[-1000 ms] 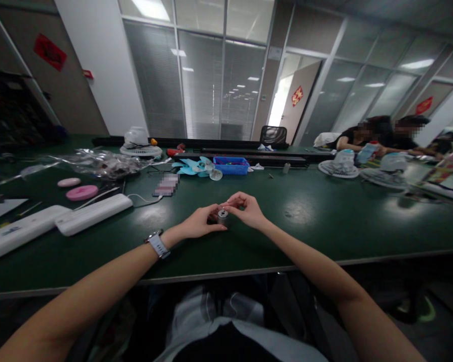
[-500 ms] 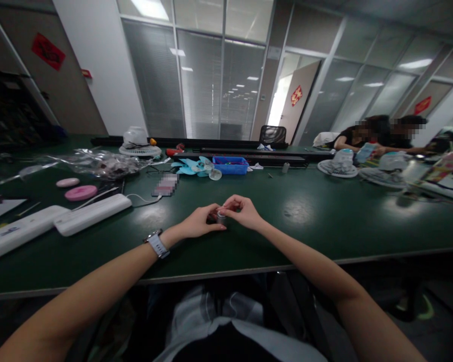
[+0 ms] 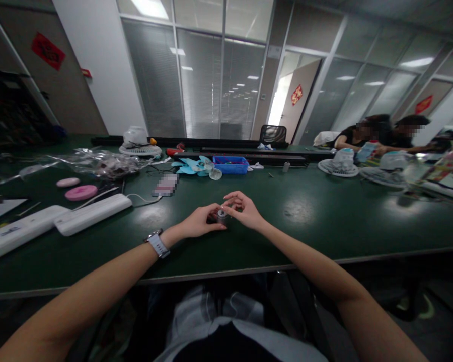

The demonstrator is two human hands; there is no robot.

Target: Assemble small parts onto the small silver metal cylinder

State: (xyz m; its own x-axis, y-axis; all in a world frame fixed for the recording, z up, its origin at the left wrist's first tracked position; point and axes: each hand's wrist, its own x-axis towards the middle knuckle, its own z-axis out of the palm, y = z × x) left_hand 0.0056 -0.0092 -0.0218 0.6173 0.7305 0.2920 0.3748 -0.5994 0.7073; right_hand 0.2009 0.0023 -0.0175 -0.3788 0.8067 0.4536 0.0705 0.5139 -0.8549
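Observation:
A small grey metal cylinder (image 3: 222, 217), shaped like a small electric motor, stands on the green table in front of me. Its pale round top with a dark centre faces up. My left hand (image 3: 201, 221) is closed round it, thumb on the near side and fingers behind. Over its top right edge is my right hand (image 3: 245, 211), thumb and index fingertips close together in a pinch and the other fingers loosely curved. Whatever sits between those fingertips is too small to make out.
A white power strip (image 3: 94, 213), a phone on a cable (image 3: 166, 185) and a pink disc (image 3: 81, 192) lie left. Farther back are blue fan blades (image 3: 192, 166), a blue bin (image 3: 230, 165), another metal cylinder (image 3: 286, 167) and fan units (image 3: 337, 168). People sit at far right.
My right hand has lifted slightly and its fingers have loosened, uncovering more of the cylinder's top. My left hand keeps its hold in the same place.

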